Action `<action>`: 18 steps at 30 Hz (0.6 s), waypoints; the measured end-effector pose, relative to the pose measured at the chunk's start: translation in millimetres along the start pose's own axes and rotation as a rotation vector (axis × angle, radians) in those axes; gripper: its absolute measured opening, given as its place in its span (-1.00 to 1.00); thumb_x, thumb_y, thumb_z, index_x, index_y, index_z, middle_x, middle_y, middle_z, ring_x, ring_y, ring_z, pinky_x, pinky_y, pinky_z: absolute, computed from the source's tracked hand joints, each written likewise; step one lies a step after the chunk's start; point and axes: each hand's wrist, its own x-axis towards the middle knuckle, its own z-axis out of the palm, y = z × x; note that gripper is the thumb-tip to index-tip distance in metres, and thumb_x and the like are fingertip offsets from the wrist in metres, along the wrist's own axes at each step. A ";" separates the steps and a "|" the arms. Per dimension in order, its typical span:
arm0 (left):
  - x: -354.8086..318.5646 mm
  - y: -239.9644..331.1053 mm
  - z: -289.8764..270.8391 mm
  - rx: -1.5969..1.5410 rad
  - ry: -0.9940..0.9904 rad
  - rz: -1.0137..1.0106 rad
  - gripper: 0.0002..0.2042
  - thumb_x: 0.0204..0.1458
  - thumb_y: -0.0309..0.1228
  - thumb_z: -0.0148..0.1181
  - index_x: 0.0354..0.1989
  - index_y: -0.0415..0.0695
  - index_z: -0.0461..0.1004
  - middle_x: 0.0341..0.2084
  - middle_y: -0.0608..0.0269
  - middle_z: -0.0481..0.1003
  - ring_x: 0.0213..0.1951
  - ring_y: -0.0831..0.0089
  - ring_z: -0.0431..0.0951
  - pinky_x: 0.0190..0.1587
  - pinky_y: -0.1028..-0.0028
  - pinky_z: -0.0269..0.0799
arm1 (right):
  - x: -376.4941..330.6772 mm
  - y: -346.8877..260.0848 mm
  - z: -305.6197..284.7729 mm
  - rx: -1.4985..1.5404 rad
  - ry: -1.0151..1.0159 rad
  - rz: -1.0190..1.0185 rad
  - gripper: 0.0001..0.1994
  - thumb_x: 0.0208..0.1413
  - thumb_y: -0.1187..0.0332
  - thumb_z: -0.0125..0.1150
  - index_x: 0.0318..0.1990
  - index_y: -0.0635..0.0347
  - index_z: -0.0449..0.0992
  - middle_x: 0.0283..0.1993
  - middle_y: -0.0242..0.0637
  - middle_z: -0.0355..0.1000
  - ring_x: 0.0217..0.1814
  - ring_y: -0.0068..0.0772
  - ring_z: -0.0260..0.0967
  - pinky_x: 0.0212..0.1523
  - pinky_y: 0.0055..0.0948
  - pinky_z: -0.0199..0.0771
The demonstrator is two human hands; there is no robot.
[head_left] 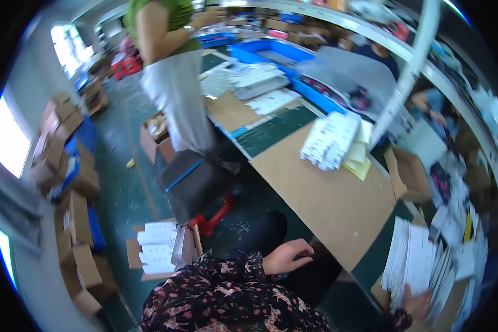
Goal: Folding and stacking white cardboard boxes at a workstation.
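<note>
Person's left hand (pixel 288 257): bottom centre, over the lap, fingers loosely curled with a gap to the thumb. Right hand (pixel 416 303): lower right, touching the stack of white flat pieces (pixel 410 254); can't tell if it's gripping or just resting, fingers partly hidden. Stack is lower right, on edge and leaning, more white pieces packed just beside it. Brown board (pixel 326 193) right of centre, lying on the table. On its upper part, 1 white bundle (pixel 332 141), with yellow sheets (pixel 359 166) touching its right side. Open brown carton (pixel 406 174) at right edge of board. Lower left of centre: box of white pieces (pixel 157 249), flaps open. Above it, stool (pixel 191 182), dark seat, red legs. Upper left of centre: 1 co-worker (pixel 174 83) standing, green top, pale lower garment. Upper centre: blue trays (pixel 249 53) and a white paper pile (pixel 257 78). Far left: brown cartons (pixel 55 155) along the wall. Upper right: white shelf post (pixel 406 74), slanted in view.
</note>
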 end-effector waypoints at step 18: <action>-6.1 123.1 -64.3 0.475 -0.176 0.696 0.00 0.06 -0.11 0.44 0.58 -0.28 0.00 0.52 -0.12 0.11 0.57 -0.07 0.05 0.58 -0.03 -0.04 | -116.5 -154.0 -202.8 1.674 -0.734 -0.527 -0.50 0.28 0.19 0.42 0.24 0.32 0.50 0.06 -0.20 0.60 0.02 -0.40 0.57 0.08 -0.39 0.59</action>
